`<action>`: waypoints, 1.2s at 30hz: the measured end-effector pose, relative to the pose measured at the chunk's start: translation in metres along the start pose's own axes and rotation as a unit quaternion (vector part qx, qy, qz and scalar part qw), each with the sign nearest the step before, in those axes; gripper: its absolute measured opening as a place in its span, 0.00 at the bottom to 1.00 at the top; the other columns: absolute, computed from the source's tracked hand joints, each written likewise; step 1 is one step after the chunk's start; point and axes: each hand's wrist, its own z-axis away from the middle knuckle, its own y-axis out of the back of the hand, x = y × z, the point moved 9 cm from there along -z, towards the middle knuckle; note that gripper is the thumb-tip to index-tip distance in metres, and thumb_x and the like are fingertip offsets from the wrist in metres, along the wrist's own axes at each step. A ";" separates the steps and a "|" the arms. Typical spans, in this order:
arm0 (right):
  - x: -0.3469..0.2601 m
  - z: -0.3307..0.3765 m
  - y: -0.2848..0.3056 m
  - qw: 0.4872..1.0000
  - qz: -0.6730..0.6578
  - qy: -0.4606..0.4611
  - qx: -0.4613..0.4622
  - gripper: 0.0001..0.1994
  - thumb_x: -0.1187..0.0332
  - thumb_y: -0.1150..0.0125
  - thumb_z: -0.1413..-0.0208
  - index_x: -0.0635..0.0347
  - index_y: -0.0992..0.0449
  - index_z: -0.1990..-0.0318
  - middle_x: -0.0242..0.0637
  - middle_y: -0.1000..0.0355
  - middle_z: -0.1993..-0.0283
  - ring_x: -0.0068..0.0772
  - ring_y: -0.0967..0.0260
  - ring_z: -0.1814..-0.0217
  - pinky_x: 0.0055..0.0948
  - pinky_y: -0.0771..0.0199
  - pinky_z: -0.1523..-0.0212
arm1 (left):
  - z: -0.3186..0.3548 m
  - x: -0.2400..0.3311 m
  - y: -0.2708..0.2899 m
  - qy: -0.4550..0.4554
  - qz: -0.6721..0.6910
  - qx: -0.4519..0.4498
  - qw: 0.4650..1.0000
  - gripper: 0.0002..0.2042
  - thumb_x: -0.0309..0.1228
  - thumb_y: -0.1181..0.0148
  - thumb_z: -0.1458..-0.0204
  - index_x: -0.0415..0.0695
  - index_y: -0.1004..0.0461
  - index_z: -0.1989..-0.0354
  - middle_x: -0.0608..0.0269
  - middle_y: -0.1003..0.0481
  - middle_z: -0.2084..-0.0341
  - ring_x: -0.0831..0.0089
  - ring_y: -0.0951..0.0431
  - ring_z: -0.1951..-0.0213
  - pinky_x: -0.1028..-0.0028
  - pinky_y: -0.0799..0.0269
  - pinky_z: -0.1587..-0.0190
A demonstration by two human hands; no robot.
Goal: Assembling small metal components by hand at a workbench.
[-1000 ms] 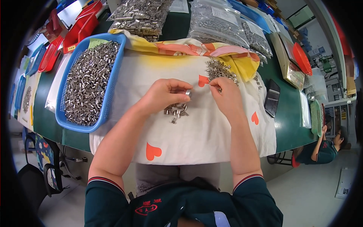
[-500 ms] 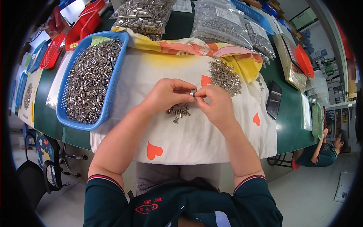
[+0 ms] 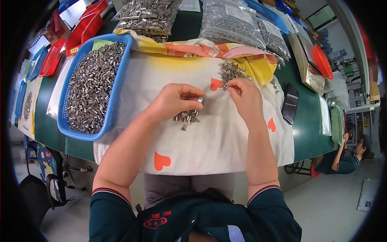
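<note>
Two hands, two heaps of metal

Head view: a person's left hand (image 3: 171, 103) pinches a shiny metal piece (image 3: 200, 99) between thumb and fingertips, above the near heap (image 3: 188, 117) on a white cloth (image 3: 209, 145); the right hand (image 3: 247, 101) bends over the near edge of the far heap (image 3: 234, 71), thumb and forefinger drawn close together, though whether they grip a part cannot be told; a blue basket (image 3: 125, 64) full of small parts stands to the left, a phone (image 3: 290, 103) to the right; good handling here likely calls for a light, steady left pinch that leaves the piece's facing end clear, and for the right fingertips to single out one part without scattering its neighbours.
</note>
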 end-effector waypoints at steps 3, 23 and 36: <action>0.003 -0.001 -0.011 0.985 0.157 0.064 -0.033 0.05 0.76 0.44 0.60 0.60 0.27 0.72 0.38 0.31 0.71 0.36 0.33 0.67 0.33 0.34 0.65 | 0.001 0.003 -0.003 0.001 0.000 -0.008 1.000 0.13 0.21 0.40 0.58 0.35 0.28 0.61 0.63 0.26 0.72 0.82 0.28 0.69 0.82 0.29 0.65; -0.041 0.020 -0.034 0.991 -0.099 0.033 -0.078 0.04 0.75 0.43 0.60 0.62 0.28 0.73 0.34 0.30 0.74 0.28 0.33 0.72 0.24 0.34 0.71 | -0.001 -0.002 0.004 -0.013 0.041 0.018 0.999 0.14 0.22 0.40 0.58 0.34 0.29 0.60 0.64 0.26 0.70 0.82 0.28 0.69 0.82 0.30 0.65; -0.047 0.021 -0.032 0.991 -0.086 0.079 -0.070 0.04 0.76 0.44 0.60 0.63 0.28 0.73 0.37 0.31 0.75 0.34 0.34 0.73 0.27 0.34 0.72 | 0.000 -0.001 0.002 -0.013 0.059 0.012 0.998 0.14 0.22 0.39 0.58 0.34 0.28 0.60 0.64 0.26 0.70 0.82 0.28 0.68 0.82 0.30 0.66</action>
